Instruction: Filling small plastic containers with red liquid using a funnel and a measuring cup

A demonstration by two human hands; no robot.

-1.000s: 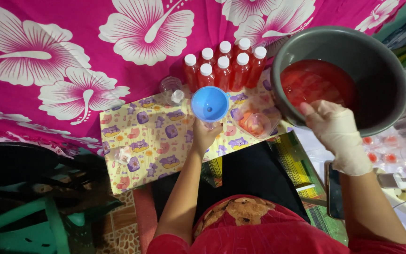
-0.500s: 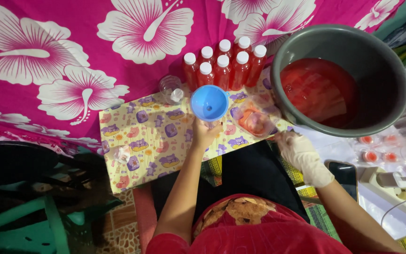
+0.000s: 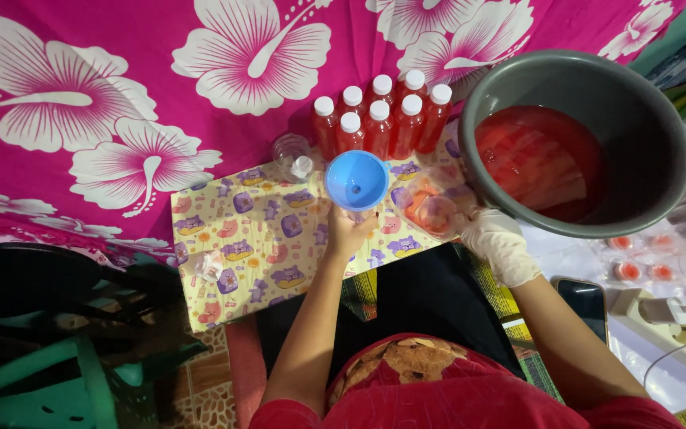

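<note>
Head view, and the left hand (image 3: 348, 234) sits at centre frame, fingers (image 3: 365, 222) curled around something just under the blue funnel (image 3: 356, 180) — what they grip is hidden by the funnel's bowl. To the right, the gloved right hand (image 3: 500, 242) is closed on a small clear cup (image 3: 437, 214) of red liquid, tilted, just below the rim of the grey basin (image 3: 660, 119). That basin fills the upper right, red liquid (image 3: 541, 163) pooled inside. Just above the funnel stand seven white-capped bottles (image 3: 379, 119) of red drink, packed together. An empty clear bottle (image 3: 294, 155) lies left of them on the yellow cartoon-print sheet (image 3: 240, 254). Behind it all — a pink flowered cloth (image 3: 121, 103). A phone (image 3: 585, 298) lies lower right.
</note>
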